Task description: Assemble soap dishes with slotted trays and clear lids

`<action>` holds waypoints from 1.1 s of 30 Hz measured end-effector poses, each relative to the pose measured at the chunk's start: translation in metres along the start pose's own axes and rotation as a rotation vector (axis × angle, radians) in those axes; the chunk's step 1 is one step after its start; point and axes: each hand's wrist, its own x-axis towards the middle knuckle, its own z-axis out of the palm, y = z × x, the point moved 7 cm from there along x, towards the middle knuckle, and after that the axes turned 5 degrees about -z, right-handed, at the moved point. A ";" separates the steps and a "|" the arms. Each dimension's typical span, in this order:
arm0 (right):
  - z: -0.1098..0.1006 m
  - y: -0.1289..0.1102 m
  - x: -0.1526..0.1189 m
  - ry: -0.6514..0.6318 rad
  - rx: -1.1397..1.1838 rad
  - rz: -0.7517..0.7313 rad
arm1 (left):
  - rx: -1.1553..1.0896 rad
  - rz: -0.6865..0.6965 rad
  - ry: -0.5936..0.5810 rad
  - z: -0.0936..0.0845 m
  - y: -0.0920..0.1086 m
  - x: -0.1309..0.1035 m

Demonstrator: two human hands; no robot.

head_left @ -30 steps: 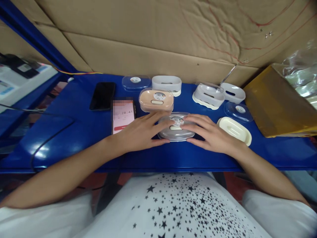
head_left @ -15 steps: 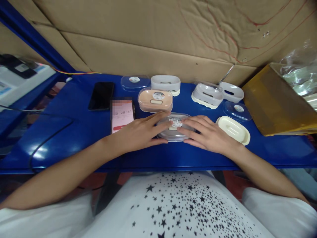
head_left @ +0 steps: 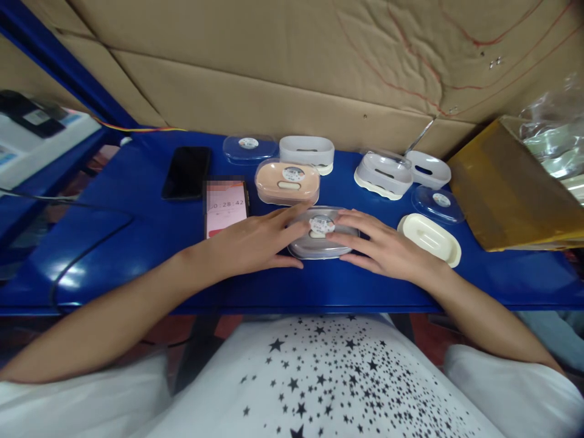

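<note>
A grey soap dish with a clear lid (head_left: 325, 248) stands on the table in front of me, a round sticker on its lid. My left hand (head_left: 269, 240) is at the dish's left end, fingers stretched out and apart, the thumb below the rim. Over the right end spreads my right hand (head_left: 381, 243), its fingertips on or just above the lid, thumb by the near edge. Neither hand is wrapped round the dish. Just behind is a peach soap dish (head_left: 288, 185), also lidded and stickered.
White soap dishes (head_left: 306, 145) and loose clear lids (head_left: 438, 205) lie farther back. A cream tray (head_left: 429, 238) is right of my right hand. Two phones, one dark (head_left: 187, 173), one showing a timer (head_left: 227, 207), lie left. A cardboard box (head_left: 515, 188) stands at right.
My left hand has drawn slightly left, its fingers and thumb coming away from the lid and rim. The right hand's fingers have spread a little. The lidded grey dish stays in place.
</note>
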 end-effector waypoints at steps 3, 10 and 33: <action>-0.010 0.004 -0.005 -0.010 -0.005 0.070 | -0.002 -0.013 0.005 0.004 -0.002 0.003; -0.028 0.043 -0.022 0.021 -0.289 0.382 | 0.026 0.033 0.127 -0.005 0.002 0.005; -0.055 0.092 -0.056 0.141 -0.153 0.577 | 0.000 0.154 0.007 0.013 0.015 0.002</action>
